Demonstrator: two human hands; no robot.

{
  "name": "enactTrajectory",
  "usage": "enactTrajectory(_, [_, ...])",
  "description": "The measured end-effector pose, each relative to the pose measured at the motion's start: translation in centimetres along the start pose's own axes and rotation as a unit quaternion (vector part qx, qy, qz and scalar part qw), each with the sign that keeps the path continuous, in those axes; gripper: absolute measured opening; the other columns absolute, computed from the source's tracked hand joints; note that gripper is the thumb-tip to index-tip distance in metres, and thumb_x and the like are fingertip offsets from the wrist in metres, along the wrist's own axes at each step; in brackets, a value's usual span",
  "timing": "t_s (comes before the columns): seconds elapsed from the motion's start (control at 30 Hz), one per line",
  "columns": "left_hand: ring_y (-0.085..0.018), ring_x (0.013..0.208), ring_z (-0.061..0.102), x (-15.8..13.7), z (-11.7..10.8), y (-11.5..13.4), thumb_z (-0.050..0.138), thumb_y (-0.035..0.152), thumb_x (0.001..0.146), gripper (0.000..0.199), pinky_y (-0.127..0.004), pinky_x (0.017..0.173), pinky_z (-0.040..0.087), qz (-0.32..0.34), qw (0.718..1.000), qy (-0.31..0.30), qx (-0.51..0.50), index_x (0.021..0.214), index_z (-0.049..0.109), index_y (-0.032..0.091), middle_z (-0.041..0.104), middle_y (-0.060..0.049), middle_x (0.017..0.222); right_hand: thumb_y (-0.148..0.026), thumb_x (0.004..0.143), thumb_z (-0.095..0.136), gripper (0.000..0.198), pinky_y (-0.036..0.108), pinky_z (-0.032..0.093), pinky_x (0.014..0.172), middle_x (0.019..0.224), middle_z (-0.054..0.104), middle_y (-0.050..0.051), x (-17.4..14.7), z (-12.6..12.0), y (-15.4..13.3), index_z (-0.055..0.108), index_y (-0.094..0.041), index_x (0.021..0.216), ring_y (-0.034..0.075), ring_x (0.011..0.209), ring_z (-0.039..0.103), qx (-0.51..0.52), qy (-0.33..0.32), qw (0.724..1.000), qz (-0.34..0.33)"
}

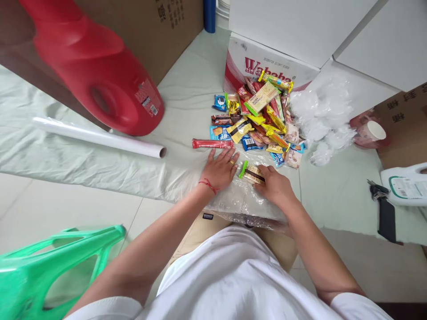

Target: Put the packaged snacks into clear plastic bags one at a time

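My left hand (220, 170) lies flat with its fingers apart on a sheet of clear plastic film (240, 195). Its fingertips are close to a long red snack packet (208, 143); I cannot tell whether they touch it. On the same film, my right hand (275, 184) has its fingers closed on the right end of a clear-wrapped biscuit packet (252, 174) with a dark band and a green end. Just beyond both hands rises a pile of wrapped snacks (260, 118) in yellow, red, blue and cream wrappers.
Crumpled clear plastic (328, 120) sits right of the pile, near a paper cup (375, 131). Behind stands a printed white-and-red box (267, 62). A white roll (100, 138) and a large red jug (100, 75) are at left. A green stool (60, 262) stands below.
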State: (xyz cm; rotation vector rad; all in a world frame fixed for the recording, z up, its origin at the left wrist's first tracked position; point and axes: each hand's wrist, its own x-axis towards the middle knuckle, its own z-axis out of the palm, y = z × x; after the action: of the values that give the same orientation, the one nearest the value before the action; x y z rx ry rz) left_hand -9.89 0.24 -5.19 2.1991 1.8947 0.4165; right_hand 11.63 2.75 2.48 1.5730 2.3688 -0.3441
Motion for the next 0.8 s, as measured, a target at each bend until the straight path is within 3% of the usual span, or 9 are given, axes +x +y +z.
enactTrajectory(0.17, [-0.026, 0.159, 0.032, -0.1, -0.1, 0.0, 0.023, 0.038, 0.109, 0.056, -0.061, 0.13, 0.012, 0.002, 1.0, 0.006, -0.001, 0.16, 0.044, 0.026, 0.036, -0.006, 0.17, -0.042, 0.093, 0.064, 0.056, 0.032, 0.046, 0.075, 0.13, 0.066, 0.01, -0.1, -0.5, 1.1, 0.052, -0.024, 0.145, 0.028, 0.107, 0.069, 0.003, -0.001, 1.0, 0.016])
enactTrajectory(0.37, [-0.025, 0.158, 0.032, -0.2, 0.0, 0.0, 0.023, 0.039, 0.109, 0.057, -0.06, 0.131, 0.011, 0.001, 1.0, 0.004, 0.004, 0.16, 0.043, 0.025, 0.035, -0.006, 0.17, -0.044, 0.098, 0.062, 0.052, 0.032, 0.047, 0.075, 0.143, 0.058, 0.011, -0.6, -0.3, 1.2, 0.051, -0.024, 0.145, 0.027, 0.108, 0.069, 0.001, 0.041, 0.999, 0.007])
enactTrajectory(0.57, [-0.026, 0.158, 0.033, -0.1, -0.1, 0.1, 0.026, 0.038, 0.108, 0.056, -0.06, 0.131, 0.012, 0.0, 1.0, 0.006, -0.006, 0.16, 0.044, 0.026, 0.037, -0.007, 0.17, -0.053, 0.094, 0.066, 0.057, 0.033, 0.047, 0.072, 0.128, 0.059, 0.014, -0.5, -0.5, -0.6, 0.054, -0.021, 0.139, 0.028, 0.099, 0.07, -0.031, 0.009, 0.998, 0.048])
enactTrajectory(0.7, [-0.026, 0.159, 0.032, -0.1, -0.1, 0.1, 0.026, 0.038, 0.108, 0.056, -0.06, 0.131, 0.011, 0.003, 1.0, 0.009, -0.007, 0.159, 0.045, 0.026, 0.037, -0.007, 0.17, -0.064, 0.093, 0.063, 0.059, 0.033, 0.047, 0.07, 0.128, 0.058, 0.014, -0.5, -0.6, -0.6, 0.056, -0.022, 0.135, 0.029, 0.1, 0.07, -0.032, 0.013, 0.999, 0.035])
enactTrajectory(0.8, [-0.027, 0.158, 0.033, -0.2, -0.1, 0.1, 0.026, 0.038, 0.108, 0.056, -0.06, 0.131, 0.012, 0.003, 1.0, 0.008, -0.003, 0.159, 0.045, 0.025, 0.038, -0.008, 0.169, -0.057, 0.093, 0.066, 0.058, 0.033, 0.047, 0.071, 0.132, 0.057, 0.014, -0.4, -0.4, -0.3, 0.055, -0.023, 0.138, 0.029, 0.102, 0.069, -0.023, -0.002, 1.0, 0.018])
